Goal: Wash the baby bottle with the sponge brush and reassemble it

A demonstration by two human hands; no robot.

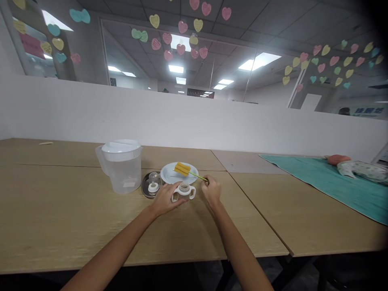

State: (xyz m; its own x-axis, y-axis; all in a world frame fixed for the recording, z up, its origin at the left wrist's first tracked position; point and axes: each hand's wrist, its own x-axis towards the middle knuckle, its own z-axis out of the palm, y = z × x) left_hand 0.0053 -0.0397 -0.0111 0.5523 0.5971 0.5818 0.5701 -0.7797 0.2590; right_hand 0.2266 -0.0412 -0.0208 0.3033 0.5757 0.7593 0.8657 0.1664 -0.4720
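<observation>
My left hand is closed around one side of a two-handled baby bottle, clear with a white collar and handles, its top uncovered. In my right hand is the thin green handle of a bottle brush with a yellow sponge head. The sponge head is over a white plate, above and behind the bottle; whether it touches the plate I cannot tell. Left of the plate, a small metal tray bears a clear dome-shaped cap and a white-ringed bottle part.
A lidded translucent pitcher stands left of the tray. On the right, a teal cloth covers part of the wooden table, with an orange item and patterned fabric on it. A white wall rises behind.
</observation>
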